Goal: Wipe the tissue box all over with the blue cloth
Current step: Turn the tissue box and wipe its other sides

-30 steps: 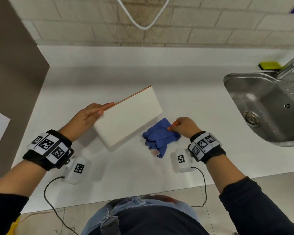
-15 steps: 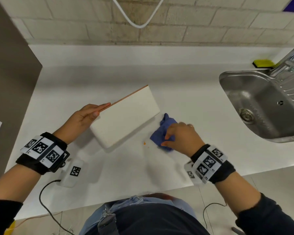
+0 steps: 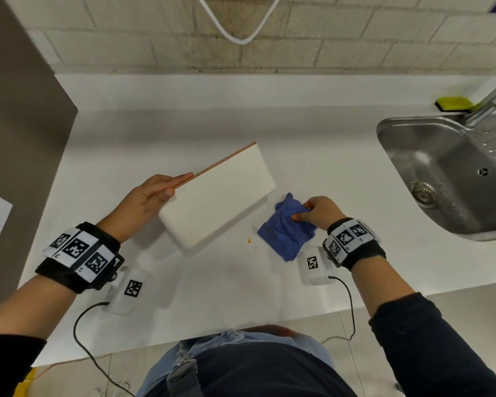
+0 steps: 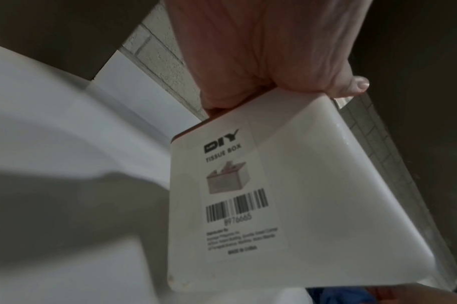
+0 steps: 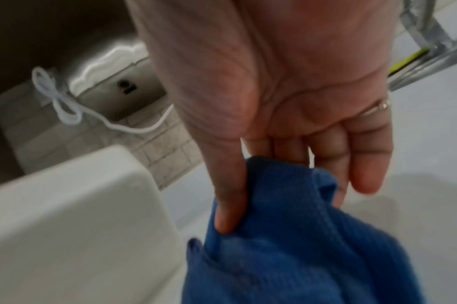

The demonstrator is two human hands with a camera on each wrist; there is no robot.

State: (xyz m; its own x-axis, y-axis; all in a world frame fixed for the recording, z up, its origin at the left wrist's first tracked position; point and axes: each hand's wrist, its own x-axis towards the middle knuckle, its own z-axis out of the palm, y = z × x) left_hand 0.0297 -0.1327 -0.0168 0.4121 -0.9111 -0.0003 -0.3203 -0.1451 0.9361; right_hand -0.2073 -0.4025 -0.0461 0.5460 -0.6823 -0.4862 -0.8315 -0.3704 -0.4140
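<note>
While the left hand [image 3: 151,196] had the tissue box [image 3: 216,196] tipped up on the white counter [image 3: 212,296], fingers laid straight along its far, orange-trimmed edge and thumb on the pale face turned toward the person, the right hand [image 3: 317,212] was busy with the blue cloth [image 3: 287,233]. It had the cloth bunched up and pinched between thumb and fingers, so a proper closed grip on the fabric, with most of the cloth sagging down onto the counter on the near side of the hand. The cloth sat just beside the right end of the box, close but I couldn't tell if it was actually touching it. From the left wrist camera you could see the underside of the box had a sticker [image 4: 238,191] reading "DIY TISSUE BOX" with a little picture and a barcode. There was a tiny orange speck [image 3: 249,240] on the counter between box and cloth. Off to the right was a steel sink [image 3: 447,179] with a yellow-green sponge [image 3: 453,103] behind it at the far edge, and a white cable [image 3: 241,38] looped down the brick wall [image 3: 327,32] at the back.
</note>
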